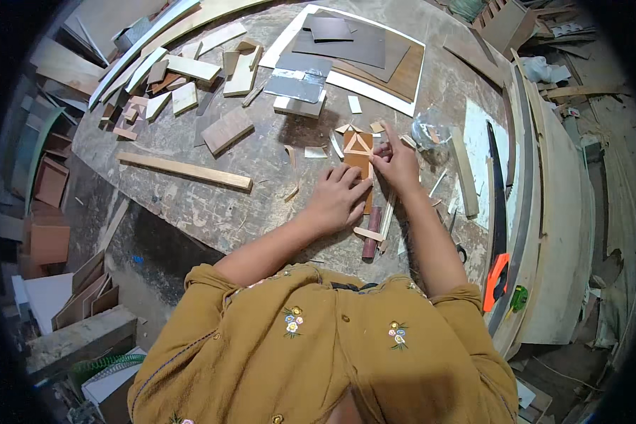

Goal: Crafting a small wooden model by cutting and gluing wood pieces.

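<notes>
A narrow brown board (pixel 351 168) lies on the worktable in front of me, with thin pale wood strips (pixel 361 151) on it forming a triangle near its far end. My left hand (pixel 336 199) presses over the board's left side, fingers bent onto it and holding it down. At its right edge is my right hand (pixel 397 166), thumb and bent fingers together by the strips, index finger stretched forward. Whatever is between those fingertips is hidden. Just nearer, a dark red stick (pixel 369 247) lies under a short pale strip (pixel 368 234). Small wood pieces (pixel 349 128) sit beyond the board.
Offcuts (pixel 191 68) crowd the table's far left, and a long batten (pixel 184 171) lies left. Dark sheets (pixel 346 53) are stacked at the back. A clear container (pixel 431 131), a handsaw with an orange handle (pixel 497 281) and a green tape measure (pixel 518 299) are on the right.
</notes>
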Motion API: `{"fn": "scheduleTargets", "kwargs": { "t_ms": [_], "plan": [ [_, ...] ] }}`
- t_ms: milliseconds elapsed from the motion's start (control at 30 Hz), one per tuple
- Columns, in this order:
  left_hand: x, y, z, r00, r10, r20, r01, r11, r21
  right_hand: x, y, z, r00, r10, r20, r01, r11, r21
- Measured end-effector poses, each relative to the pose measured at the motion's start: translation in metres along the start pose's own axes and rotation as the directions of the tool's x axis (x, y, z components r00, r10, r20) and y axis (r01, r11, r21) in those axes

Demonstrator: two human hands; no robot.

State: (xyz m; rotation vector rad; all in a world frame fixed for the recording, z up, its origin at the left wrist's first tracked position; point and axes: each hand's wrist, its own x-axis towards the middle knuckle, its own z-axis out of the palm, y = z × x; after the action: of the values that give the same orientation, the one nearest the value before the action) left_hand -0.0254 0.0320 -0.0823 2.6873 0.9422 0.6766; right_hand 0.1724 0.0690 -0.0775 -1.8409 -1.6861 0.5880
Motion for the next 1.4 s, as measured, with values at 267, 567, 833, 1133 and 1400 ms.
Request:
{"fn": "scheduleTargets", "kwargs": {
  "t_ms": [267, 567, 833, 1133, 1400],
  "plan": [
    [-0.001, -0.001, 0.003, 1.0, 0.004, -0.03, -0.003, 1.0, 0.004, -0.003, 0.005, -0.003, 0.999, -0.043, 0.009, 0.041, 0.993, 0.112],
    [0.001, 0.002, -0.003, 0.999, -0.032, 0.038, 0.032, 0.999, -0.016, 0.003, -0.003, 0.001, 0.987, -0.046, -0.153, 0.09, 0.952, 0.293],
    [-0.008, 0.001, -0.01, 0.995, 0.016, -0.101, -0.029, 0.992, -0.124, 0.008, -0.041, 0.017, 0.941, -0.299, 0.157, 0.302, 0.953, 0.007],
    [-0.018, -0.014, -0.036, 0.949, -0.263, -0.172, 0.198, 0.925, -0.325, -0.006, -0.039, 0.031, 0.981, -0.17, -0.093, 0.187, 0.959, 0.211],
    [-0.008, -0.013, -0.028, 0.72, -0.66, 0.214, 0.311, 0.032, -0.95, -0.054, -0.07, 0.012, 0.967, 0.214, 0.138, -0.23, 0.497, 0.837]
  ]
}}
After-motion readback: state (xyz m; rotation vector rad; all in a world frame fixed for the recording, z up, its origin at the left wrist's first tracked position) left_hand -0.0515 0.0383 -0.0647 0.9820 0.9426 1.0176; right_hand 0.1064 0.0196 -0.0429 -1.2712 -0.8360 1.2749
